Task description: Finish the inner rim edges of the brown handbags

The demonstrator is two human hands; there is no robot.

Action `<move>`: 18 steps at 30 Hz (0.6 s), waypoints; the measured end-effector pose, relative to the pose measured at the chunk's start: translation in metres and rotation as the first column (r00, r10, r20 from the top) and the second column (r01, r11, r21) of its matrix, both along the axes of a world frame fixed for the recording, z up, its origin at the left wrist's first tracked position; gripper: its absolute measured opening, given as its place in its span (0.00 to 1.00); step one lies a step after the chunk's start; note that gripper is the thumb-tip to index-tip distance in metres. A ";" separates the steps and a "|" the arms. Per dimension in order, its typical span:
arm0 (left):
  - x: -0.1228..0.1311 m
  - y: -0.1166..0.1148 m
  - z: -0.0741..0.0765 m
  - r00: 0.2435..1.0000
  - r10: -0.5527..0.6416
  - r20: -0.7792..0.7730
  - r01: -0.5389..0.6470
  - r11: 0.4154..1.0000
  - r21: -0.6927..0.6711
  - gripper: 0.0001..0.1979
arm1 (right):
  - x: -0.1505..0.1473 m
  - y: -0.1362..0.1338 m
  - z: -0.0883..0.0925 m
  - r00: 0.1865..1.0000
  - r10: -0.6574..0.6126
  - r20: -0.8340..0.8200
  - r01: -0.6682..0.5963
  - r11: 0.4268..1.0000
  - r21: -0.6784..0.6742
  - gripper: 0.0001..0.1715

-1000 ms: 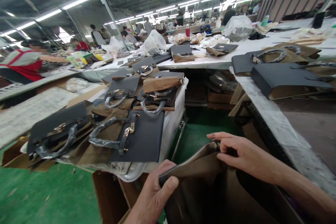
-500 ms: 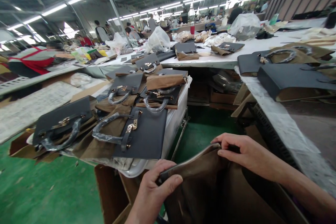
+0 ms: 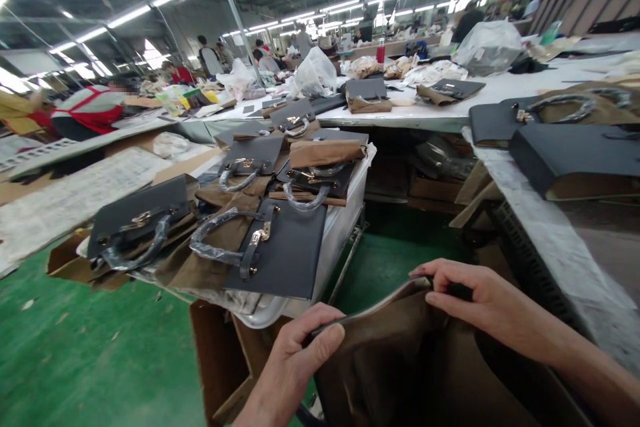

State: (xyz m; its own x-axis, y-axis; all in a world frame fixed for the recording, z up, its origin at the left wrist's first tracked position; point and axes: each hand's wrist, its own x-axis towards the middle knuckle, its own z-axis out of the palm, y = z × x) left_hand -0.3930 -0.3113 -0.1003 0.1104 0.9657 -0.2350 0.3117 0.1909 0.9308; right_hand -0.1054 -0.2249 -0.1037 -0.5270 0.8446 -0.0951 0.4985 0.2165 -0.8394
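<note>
A handbag (image 3: 390,353) with a brown lining fills the bottom of the head view, its top edge stretched between both hands. My left hand (image 3: 295,360) pinches the near left corner of that edge, thumb on the lining side. My right hand (image 3: 465,290) grips the far right end between thumb and fingers. The bag's outer face and lower part are mostly hidden. Just beyond, a dark grey handbag (image 3: 295,247) with a gold clasp and plastic-wrapped handle lies on a white cart (image 3: 337,233), touching neither hand.
Several more handbags (image 3: 143,220) with brown lining cover the cart. Right of me, a side table (image 3: 565,247) carries a dark bag (image 3: 575,157). An open cardboard box (image 3: 220,360) stands below the cart on the green floor (image 3: 125,360). A person in a red apron (image 3: 93,110) bends at the far left.
The view has turned slightly left, so the surroundings sit further right. Both hands keep their grip on the handbag's edge, with little visible movement.
</note>
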 end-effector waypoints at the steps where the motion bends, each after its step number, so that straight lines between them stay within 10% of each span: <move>1: 0.000 0.001 0.000 1.000 0.001 -0.027 -0.001 1.000 0.004 0.14 | 0.000 0.000 0.000 1.000 0.001 -0.015 -0.001 1.000 -0.002 0.14; 9: 0.008 0.000 -0.014 0.949 0.150 -0.276 -0.039 0.927 0.372 0.09 | 0.002 -0.003 0.006 0.995 0.028 -0.091 -0.029 1.000 -0.007 0.12; 18: 0.011 -0.001 -0.019 0.956 0.167 -0.240 -0.052 0.906 0.421 0.12 | 0.011 0.001 0.010 0.959 0.045 -0.280 -0.088 0.986 -0.142 0.12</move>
State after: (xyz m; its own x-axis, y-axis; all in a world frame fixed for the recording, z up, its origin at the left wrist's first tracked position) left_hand -0.3819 -0.3126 -0.1198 -0.0124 0.9846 0.1741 0.5557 -0.1380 0.8198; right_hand -0.0949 -0.2243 -0.0937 -0.6053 0.7935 -0.0628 0.2330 0.1012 -0.9672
